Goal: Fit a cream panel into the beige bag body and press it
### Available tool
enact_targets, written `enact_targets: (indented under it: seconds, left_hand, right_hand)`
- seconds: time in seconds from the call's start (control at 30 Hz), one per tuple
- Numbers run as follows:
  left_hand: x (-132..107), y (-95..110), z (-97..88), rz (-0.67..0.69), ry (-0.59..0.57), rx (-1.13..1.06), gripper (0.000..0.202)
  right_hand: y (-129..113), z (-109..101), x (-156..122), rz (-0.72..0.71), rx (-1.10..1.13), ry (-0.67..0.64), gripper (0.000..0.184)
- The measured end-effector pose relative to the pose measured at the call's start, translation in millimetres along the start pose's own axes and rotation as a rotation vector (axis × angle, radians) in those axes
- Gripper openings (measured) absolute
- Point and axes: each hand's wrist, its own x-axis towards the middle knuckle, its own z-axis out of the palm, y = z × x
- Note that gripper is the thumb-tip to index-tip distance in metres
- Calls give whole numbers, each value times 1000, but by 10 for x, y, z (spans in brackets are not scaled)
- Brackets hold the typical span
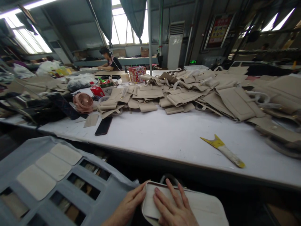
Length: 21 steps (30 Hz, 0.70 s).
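Note:
A cream bag piece [202, 208] lies low in front of me, below the table's front edge. My left hand [130, 204] holds its left edge, fingers curled against it. My right hand [172, 207] lies flat on top of the piece with its fingers stretched out and apart, pressing down. A dark handle loop [169, 179] shows just behind the piece.
A grey template board [30, 153] with beige patches [53, 166] and cut-out slots sits at lower left. On the white table [164, 135] lie a yellow-tipped scraper [223, 150], a black phone [103, 125], a pink fan [83, 102], a red tin [136, 73] and heaps of beige bag parts [211, 94]. A person [109, 59] works far behind.

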Motion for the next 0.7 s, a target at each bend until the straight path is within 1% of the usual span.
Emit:
enact_targets:
  seconds: [0.07, 0.13, 0.17, 0.27, 0.33, 0.4, 0.47, 0.5, 0.53, 0.57, 0.6, 0.63, 0.67, 0.7]
  left_hand:
    - [-15, 62, -28, -3, -57, 55, 48]
    - [-12, 44, -56, 1, -106, 83, 48]
    - [-6, 8, -69, 6, -112, 93, 48]
    - [14, -147, -96, 39, -59, 159, 52]
    - [32, -234, -102, 64, -13, 221, 55]
    - [56, -285, -101, 91, 5, 264, 57]
    - [84, -308, -94, 113, 5, 284, 58]
    - [95, -314, -91, 123, 3, 289, 58]
    - [104, -319, -88, 128, -1, 294, 58]
    - [110, -324, -87, 130, -2, 300, 58]
    - [112, -327, -92, 132, 0, 304, 59]
    - [112, -327, -104, 139, 7, 309, 60]
    - [110, -321, -125, 149, 13, 321, 60]
    - [108, -305, -155, 159, 13, 343, 60]
  right_hand:
    - [5, -4, 6, -5, 6, 11, 28]
    - [4, -9, 7, -8, 9, 16, 26]
    - [2, -7, 3, -13, 11, 18, 25]
    - [-6, 21, -34, -21, 21, 14, 25]
    - [-2, 48, -78, 5, 49, -5, 27]
    - [13, 49, -114, 73, 147, -86, 35]
    - [31, -8, -106, 194, 367, -255, 45]
    - [35, -63, -76, 283, 511, -349, 49]
    - [36, -133, -30, 391, 662, -431, 52]
    - [33, -214, 30, 516, 812, -482, 54]
    - [31, -300, 95, 643, 955, -480, 53]
    - [35, -386, 155, 763, 1097, -412, 51]
    - [51, -469, 198, 870, 1239, -286, 48]
    - [87, -546, 213, 964, 1361, -125, 44]
